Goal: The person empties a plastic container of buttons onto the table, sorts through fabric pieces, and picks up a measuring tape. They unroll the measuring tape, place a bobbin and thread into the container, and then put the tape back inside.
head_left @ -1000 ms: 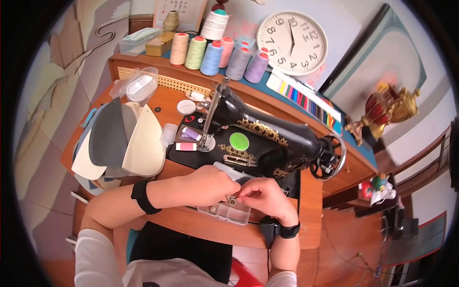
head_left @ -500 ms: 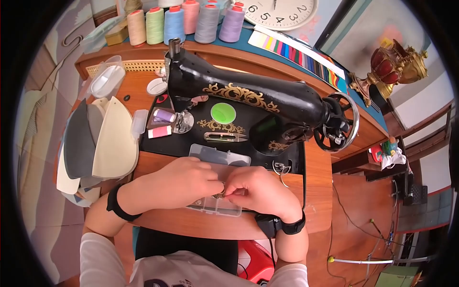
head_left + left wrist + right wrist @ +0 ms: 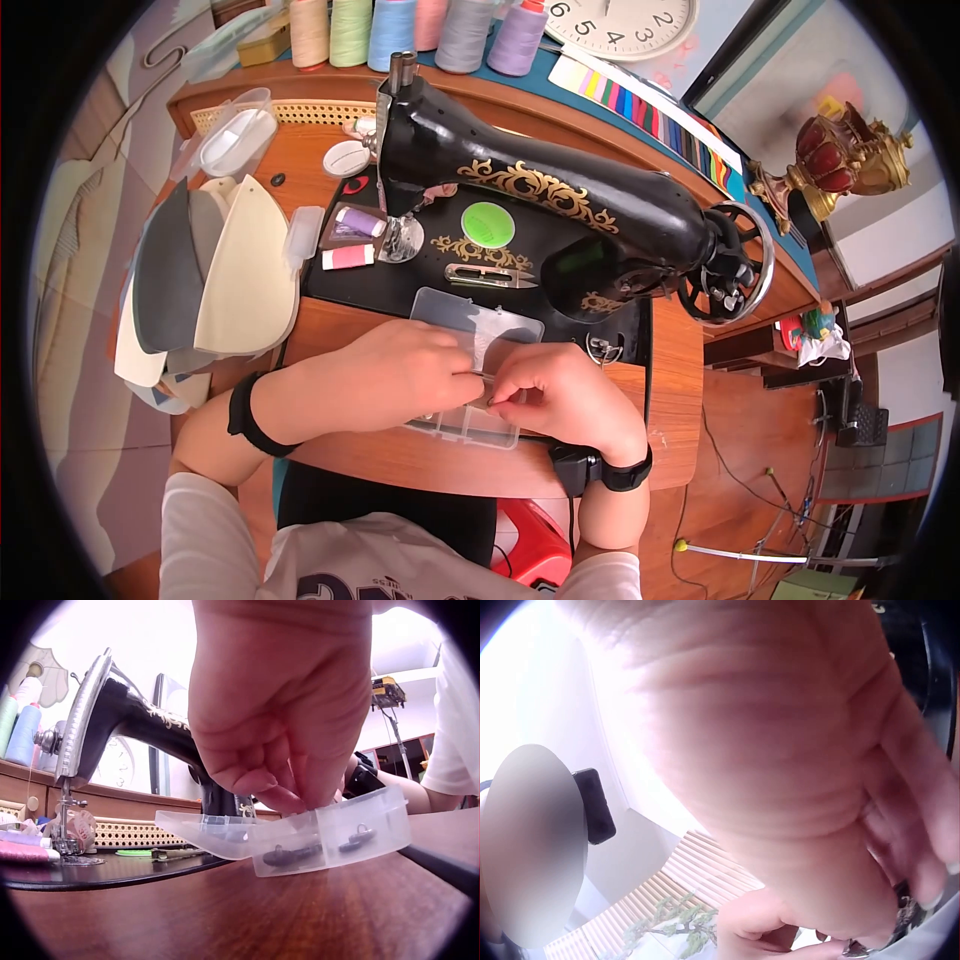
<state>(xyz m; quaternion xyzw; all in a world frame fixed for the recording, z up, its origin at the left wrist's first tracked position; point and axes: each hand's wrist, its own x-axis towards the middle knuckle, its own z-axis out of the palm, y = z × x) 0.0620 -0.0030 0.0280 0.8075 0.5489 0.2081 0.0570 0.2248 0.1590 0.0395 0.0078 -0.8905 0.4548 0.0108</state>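
Note:
A clear compartment box (image 3: 478,428) lies with its lid raised at the table's front; dark and metal bits show inside it (image 3: 296,855). My left hand (image 3: 410,375) bends its fingers down over the box, their tips at a small metal piece (image 3: 856,948) and partly hidden. My right hand (image 3: 563,395) faces it, thumb and index finger pinching the same small piece. In the left wrist view my left hand (image 3: 281,705) reaches down behind the box's wall. The right wrist view is mostly filled by my right hand (image 3: 772,772).
Behind the box stands a black sewing machine (image 3: 550,190), with thread snips (image 3: 490,276), a green disc (image 3: 488,225) and small spools (image 3: 348,257) on its bed. Curved fabric pieces (image 3: 245,280) lie at the left. Thread cones (image 3: 465,38) line the back shelf.
The head view has tilted down and shifted, showing less of the clock and more of the box's lid. Both hands stay together over the box, with small shifts of the fingers.

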